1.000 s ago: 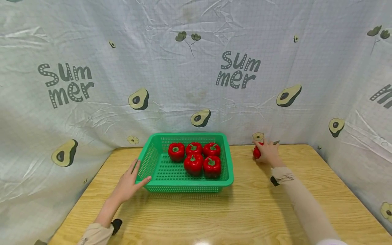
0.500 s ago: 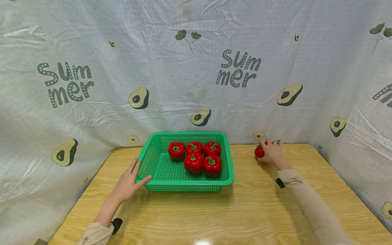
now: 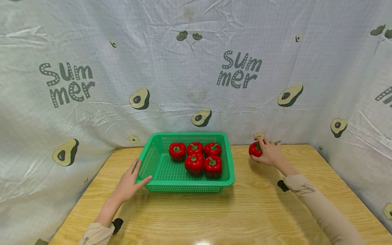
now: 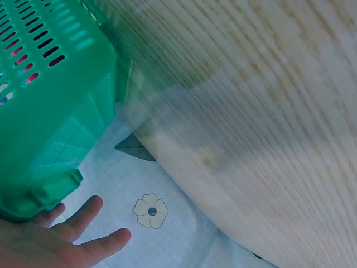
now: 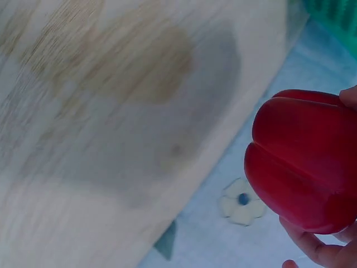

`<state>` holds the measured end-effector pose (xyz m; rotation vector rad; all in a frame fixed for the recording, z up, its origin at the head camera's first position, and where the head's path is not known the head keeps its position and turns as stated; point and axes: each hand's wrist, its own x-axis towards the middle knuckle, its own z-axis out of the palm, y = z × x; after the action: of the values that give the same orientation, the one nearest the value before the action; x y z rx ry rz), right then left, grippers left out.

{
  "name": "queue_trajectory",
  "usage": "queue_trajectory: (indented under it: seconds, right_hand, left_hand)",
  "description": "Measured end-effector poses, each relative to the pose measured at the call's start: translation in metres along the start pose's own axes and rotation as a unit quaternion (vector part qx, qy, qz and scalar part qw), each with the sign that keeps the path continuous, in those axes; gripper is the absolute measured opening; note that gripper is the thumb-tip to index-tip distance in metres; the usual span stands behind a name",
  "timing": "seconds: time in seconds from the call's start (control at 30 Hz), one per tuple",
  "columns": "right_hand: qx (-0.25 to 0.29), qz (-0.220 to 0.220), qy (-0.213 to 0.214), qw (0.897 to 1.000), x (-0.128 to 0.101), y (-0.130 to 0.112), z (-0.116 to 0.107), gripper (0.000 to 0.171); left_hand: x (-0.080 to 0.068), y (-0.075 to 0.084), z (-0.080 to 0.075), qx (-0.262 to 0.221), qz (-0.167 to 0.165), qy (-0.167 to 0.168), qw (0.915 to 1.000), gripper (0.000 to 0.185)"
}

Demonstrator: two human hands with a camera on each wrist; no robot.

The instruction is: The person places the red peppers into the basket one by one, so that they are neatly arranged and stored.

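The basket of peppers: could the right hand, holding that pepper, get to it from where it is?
Probably yes. The right hand grips a red bell pepper just right of the green basket, with only bare table between them, and the basket's front half has free floor.

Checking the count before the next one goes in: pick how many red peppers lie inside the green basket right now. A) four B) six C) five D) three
C: five red peppers lie in the green basket, three in the back row and two in front, while a sixth pepper is outside it, gripped by the right hand.
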<state>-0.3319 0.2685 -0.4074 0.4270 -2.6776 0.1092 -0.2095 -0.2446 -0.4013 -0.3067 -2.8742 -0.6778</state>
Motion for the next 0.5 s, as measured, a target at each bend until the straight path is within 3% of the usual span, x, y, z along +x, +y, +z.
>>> queue_trajectory:
  seconds: [0.5]
  right_hand:
    - [0.048,-0.060,0.002,0.997,-0.002,-0.043,-0.033,0.070]
  left_hand:
    - [0.000,0.001,0.000,0.000,0.007,0.005,1.0000,0.083]
